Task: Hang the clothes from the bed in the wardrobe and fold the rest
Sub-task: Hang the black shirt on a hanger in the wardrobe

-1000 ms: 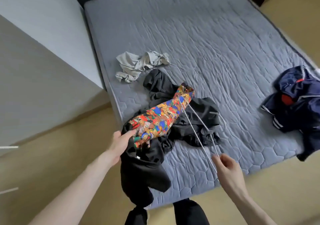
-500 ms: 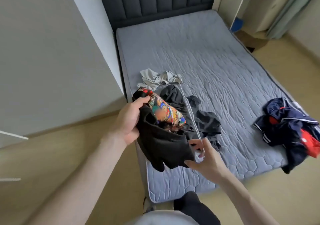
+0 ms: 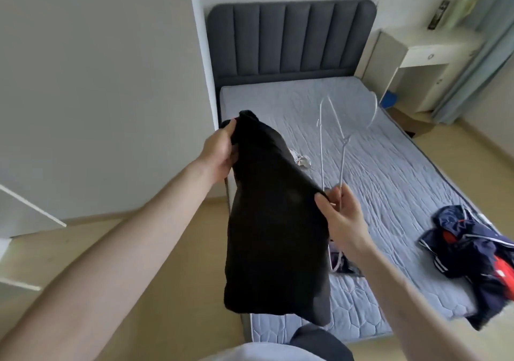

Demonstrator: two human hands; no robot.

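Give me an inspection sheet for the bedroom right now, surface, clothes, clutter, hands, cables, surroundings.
Surface: grey quilted mattress, mostly bare.
Job's things: black garment held up in the air; thin wire hanger raised above the bed; navy and red jacket crumpled at the mattress's right edge; pale grey cloth partly hidden behind the black garment.
Clutter: nothing seen.
Hands: left hand grips the garment's top; right hand holds the hanger and pinches the garment's edge.
Cables: nothing seen.
Surroundings: dark padded headboard, white desk, beige floor.

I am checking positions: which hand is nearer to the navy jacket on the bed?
Right. The right hand is just left of the navy jacket; the left hand is farther away, beyond the black garment.
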